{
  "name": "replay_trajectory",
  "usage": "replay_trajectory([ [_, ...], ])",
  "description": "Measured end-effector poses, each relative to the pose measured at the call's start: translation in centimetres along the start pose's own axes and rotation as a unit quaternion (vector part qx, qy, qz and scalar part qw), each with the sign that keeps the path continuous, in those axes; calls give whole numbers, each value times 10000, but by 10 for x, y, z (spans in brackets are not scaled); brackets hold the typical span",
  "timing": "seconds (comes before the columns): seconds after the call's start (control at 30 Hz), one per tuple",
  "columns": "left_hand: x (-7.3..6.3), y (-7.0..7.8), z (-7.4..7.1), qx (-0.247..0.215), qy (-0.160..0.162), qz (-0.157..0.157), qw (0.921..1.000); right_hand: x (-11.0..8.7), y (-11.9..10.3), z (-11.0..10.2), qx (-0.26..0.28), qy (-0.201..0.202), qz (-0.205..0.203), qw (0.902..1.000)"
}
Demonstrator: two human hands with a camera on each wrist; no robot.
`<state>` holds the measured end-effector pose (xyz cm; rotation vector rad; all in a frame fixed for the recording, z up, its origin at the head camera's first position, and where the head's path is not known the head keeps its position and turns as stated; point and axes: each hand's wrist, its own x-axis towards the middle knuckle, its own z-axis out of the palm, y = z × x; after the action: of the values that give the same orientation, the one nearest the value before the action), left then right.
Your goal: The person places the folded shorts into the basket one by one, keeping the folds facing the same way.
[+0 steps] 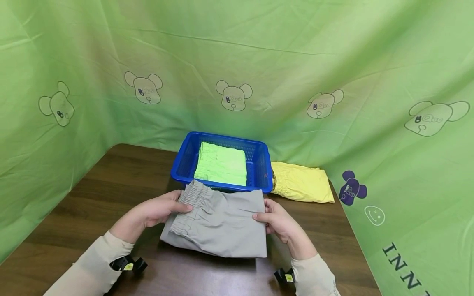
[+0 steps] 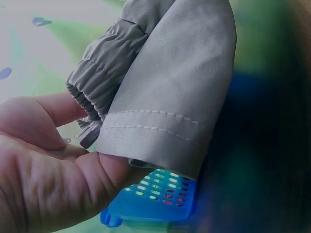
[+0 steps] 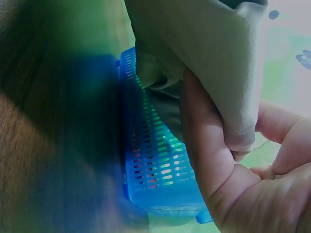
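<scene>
Both hands hold up a folded pair of grey elastic-waist shorts [image 1: 229, 224] in front of the blue basket [image 1: 268, 172]. My left hand [image 1: 161, 209] pinches the gathered waistband side, thumb on top and fingers beneath. At the opposite edge, my right hand [image 1: 277, 220] grips the fold between thumb and fingers. The left wrist view shows the gathered waistband and a stitched hem [image 2: 150, 128] by the left palm. In the right wrist view, fingers [image 3: 204, 131] lie under the cloth. A folded lime-green garment [image 1: 222, 164] with a gathered edge lies inside the basket.
A folded yellow garment [image 1: 303, 181] lies on the brown wooden table [image 1: 122, 176], to the right of the basket. Green printed curtain [image 1: 237, 49] closes off the back and both sides. Dark wrist devices [image 1: 129, 265] sit at both sleeve cuffs.
</scene>
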<state>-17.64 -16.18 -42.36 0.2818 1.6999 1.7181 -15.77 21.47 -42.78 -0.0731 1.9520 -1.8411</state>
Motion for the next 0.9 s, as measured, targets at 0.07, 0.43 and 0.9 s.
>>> replay_trajectory([
  [0.07, -1, 1, 0, 1, 1, 3, 10000, -1, -1, 0, 19, -25, -31, 10000],
  [0.43, -4, 6, -1, 64, 19, 44, 10000, -2, -3, -1, 78, -64, -212, 9997],
  [0.9, -11, 9, 0, -50, 34, 48, 10000, -5, -6, -2, 69, -176, -340, 9992],
])
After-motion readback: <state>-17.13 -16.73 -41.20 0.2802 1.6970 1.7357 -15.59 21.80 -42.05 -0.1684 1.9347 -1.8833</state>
